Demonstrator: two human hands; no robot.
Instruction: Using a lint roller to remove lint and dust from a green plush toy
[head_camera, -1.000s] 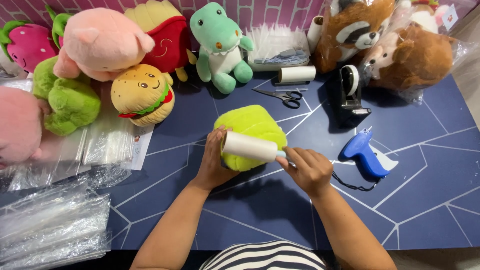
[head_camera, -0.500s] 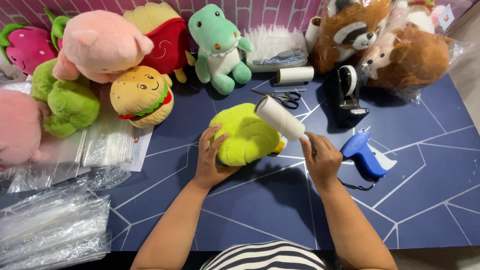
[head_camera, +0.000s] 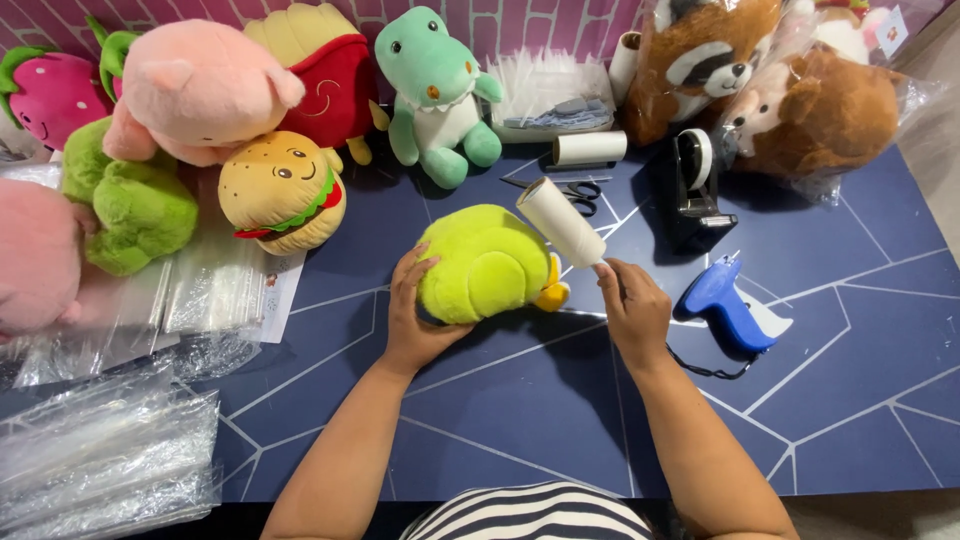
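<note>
- left hand (head_camera: 415, 318) cups one lime plush (head_camera: 485, 265) on the worktop (head_camera: 500, 420).
- right hand (head_camera: 632, 310) grips one lint roller (head_camera: 560, 220), raised just beside it.
- two spare rolls (head_camera: 590, 148).

My one head camera looks steeply down from close above the blue table (head_camera: 850, 400), my forearms entering from the bottom edge, plush toys (head_camera: 200, 90) lining the top
</note>
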